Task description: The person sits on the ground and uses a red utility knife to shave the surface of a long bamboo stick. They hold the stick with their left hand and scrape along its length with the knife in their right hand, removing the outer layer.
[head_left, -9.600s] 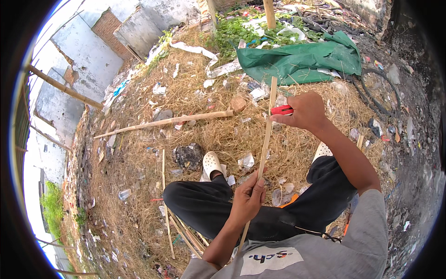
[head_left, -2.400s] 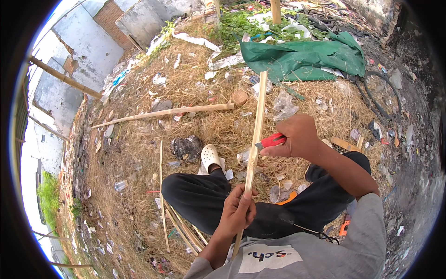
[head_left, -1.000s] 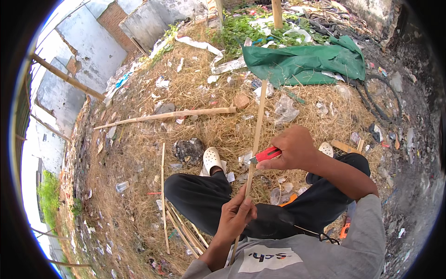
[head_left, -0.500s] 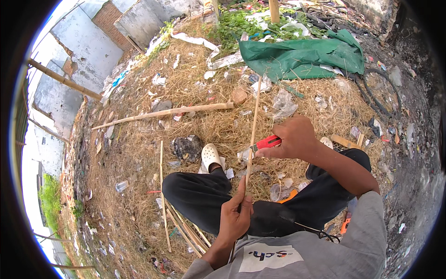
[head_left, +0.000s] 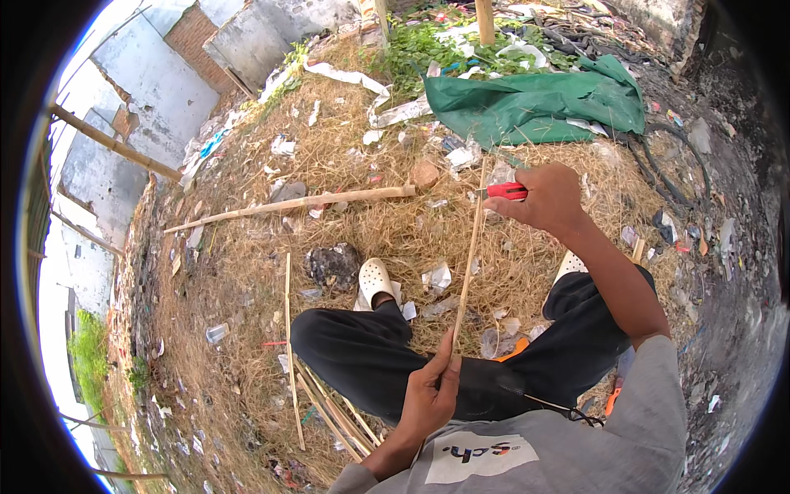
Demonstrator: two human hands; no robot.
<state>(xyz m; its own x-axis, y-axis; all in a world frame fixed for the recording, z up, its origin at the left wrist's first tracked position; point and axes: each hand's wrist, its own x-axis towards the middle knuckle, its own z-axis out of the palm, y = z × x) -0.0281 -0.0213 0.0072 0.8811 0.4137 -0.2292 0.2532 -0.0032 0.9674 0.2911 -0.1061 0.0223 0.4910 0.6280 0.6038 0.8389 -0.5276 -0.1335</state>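
A thin bamboo strip (head_left: pixel 471 272) rises from my lap, tilted slightly right toward its far end. My left hand (head_left: pixel 434 387) pinches its near end between thumb and fingers. In my right hand (head_left: pixel 547 198) is a red utility knife (head_left: pixel 506 191), its short blade touching or nearly touching the strip close to the far end. My fingers hide most of the knife's handle.
Several bamboo strips (head_left: pixel 333 416) lie by my left leg, with one longer strip (head_left: pixel 292 354) beside them. A bamboo pole (head_left: pixel 288 206) rests on the dry grass ahead. Farther off are a green tarp (head_left: pixel 535 103) and a black hose (head_left: pixel 658 177). A dark rock (head_left: pixel 333 265) sits near my left foot.
My right hand and the knife have moved away from me along the strip, toward its far end. The strip leans more to the right, and my left hand has shifted slightly right.
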